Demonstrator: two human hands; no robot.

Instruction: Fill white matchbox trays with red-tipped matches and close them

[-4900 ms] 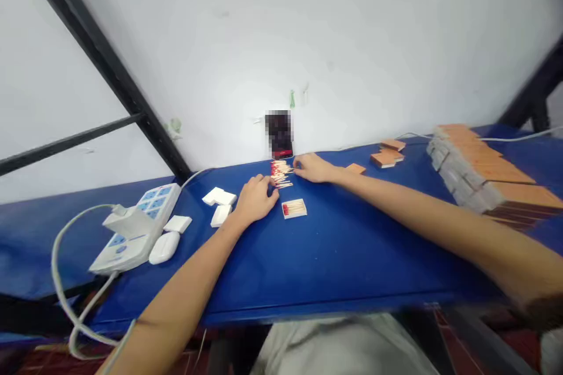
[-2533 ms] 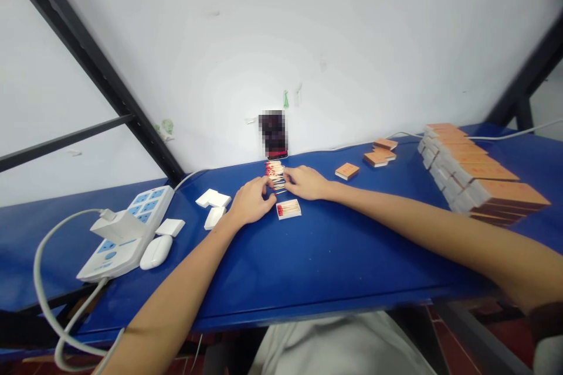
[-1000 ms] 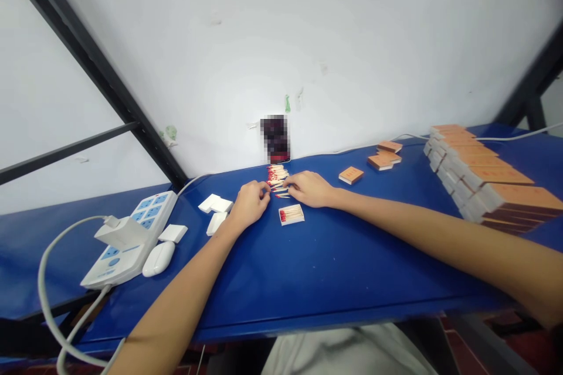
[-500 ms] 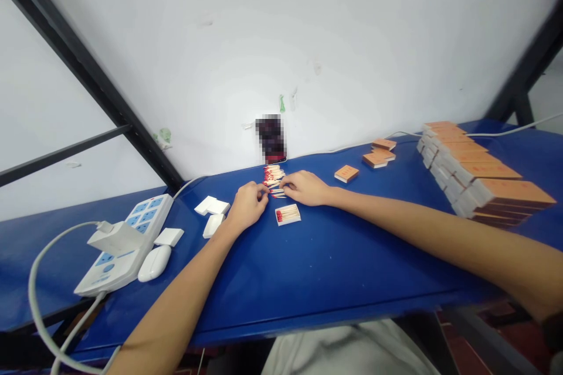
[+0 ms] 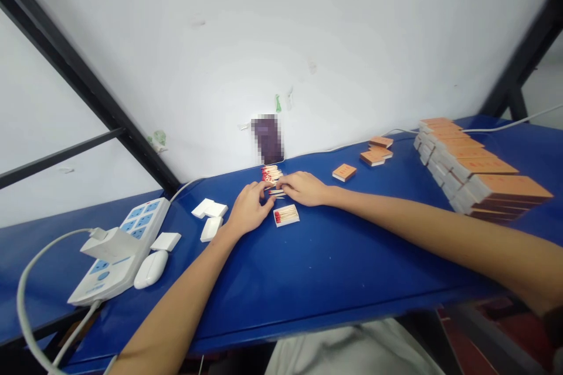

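Note:
A pile of red-headed matches (image 5: pixel 271 172) lies on the blue table, with a few loose matches (image 5: pixel 277 193) in front of it between my hands. My left hand (image 5: pixel 250 209) is at the head ends, index finger and thumb bent around the loose matches. From the other side my right hand (image 5: pixel 304 188) has its curled fingers and thumb at the plain ends of these matches. Exactly how many are gripped is hidden by the fingers. Just nearer to me, a white matchbox tray (image 5: pixel 292 222) holds a row of matches, heads to the left.
White empty trays (image 5: pixel 212 228) lie left of my left hand. Farther left are a power strip (image 5: pixel 127 266) with a plugged-in charger and a white earbud case (image 5: pixel 151 269). Orange matchboxes (image 5: pixel 344 172) and a large stack of orange boxes (image 5: pixel 497 190) stand right. A blurred phone (image 5: pixel 269 139) leans on the wall.
My left thumb has moved apart from the index finger and toward the tray. My right hand stays at the match ends. The whole view has shifted slightly.

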